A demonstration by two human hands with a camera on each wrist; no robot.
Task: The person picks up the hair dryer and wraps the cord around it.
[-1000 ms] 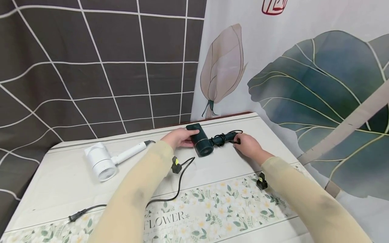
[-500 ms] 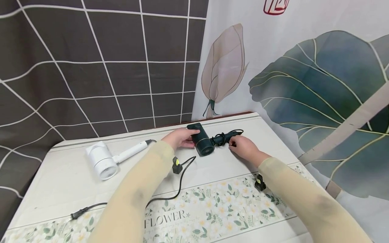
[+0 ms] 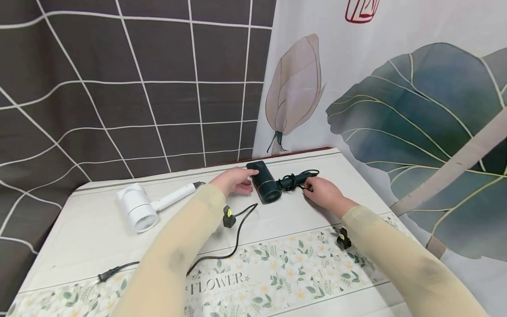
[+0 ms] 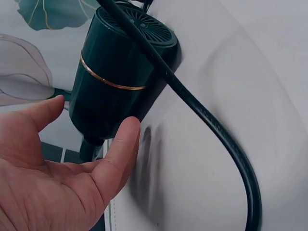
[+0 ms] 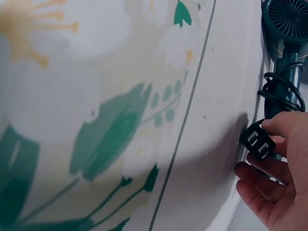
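A dark green hair dryer [image 3: 266,184] with a thin gold band lies near the back edge of the table. Its black cord [image 3: 292,181] is wound around the handle. My left hand [image 3: 233,180] is at the far end of the barrel, thumb and fingers spread apart; in the left wrist view the fingertips are right beside the barrel [image 4: 108,72]. At the handle end, my right hand [image 3: 325,193] pinches the cord's black plug [image 5: 257,141] between thumb and fingers. The plug's flat face points toward the right wrist camera.
A white hair dryer [image 3: 138,209] lies on the table to the left. A black cable [image 3: 237,237] loops from a small black block [image 3: 229,216] at the left wrist; a black connector [image 3: 106,276] lies front left. Curtains [image 3: 178,88] hang behind the table.
My left fingers have eased off the dark green dryer's barrel. The right hand shifted left along the handle, then back right, with the plug. The head view has turned slightly left.
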